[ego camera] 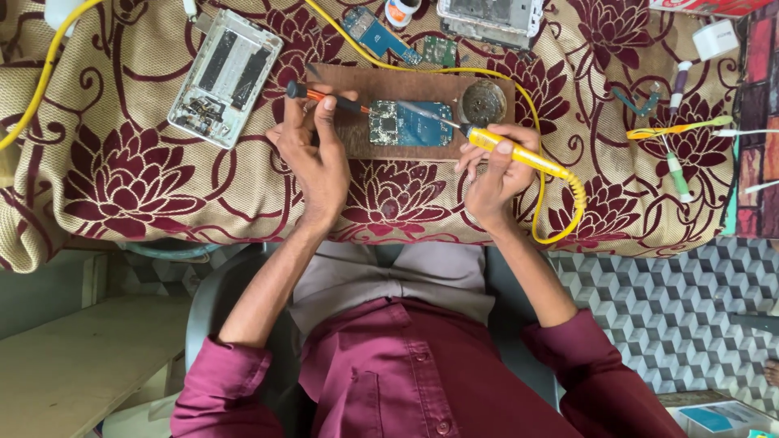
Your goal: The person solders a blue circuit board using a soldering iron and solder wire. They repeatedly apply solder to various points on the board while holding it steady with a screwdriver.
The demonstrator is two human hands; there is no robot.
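Maroon shirt sleeves (231, 381) fill the bottom of the view, closest of all, and both arms reach up from them to the table (122, 186), which has a cloth with big dark red flowers on it.

Up and to the left of the left hand lies a white phone shell (225, 75) with its back off, tilted on the cloth. The left hand (316, 154) is closed around a small tool with a black and orange handle (324, 97); the fingers pinch it near the top, and its thin tip points toward the green circuit board (410, 123). That board lies flat on a brown wooden board (341, 134), just to the right of the left hand and between the two hands.

The right hand (495, 174) is wrapped tight around a yellow soldering iron (515, 152). Its metal tip reaches left and touches the circuit board. Just above this hand, on the wooden board, sits a round tin (484, 103). A yellow cord (568, 207) loops from the back of the iron, around the right side of the hand.

Farther right of the right hand lie some small pen-like tools (677, 166) and a white plug (716, 39). Above both hands, at the top edge, lie a blue circuit strip (377, 34) and another open phone (489, 18).
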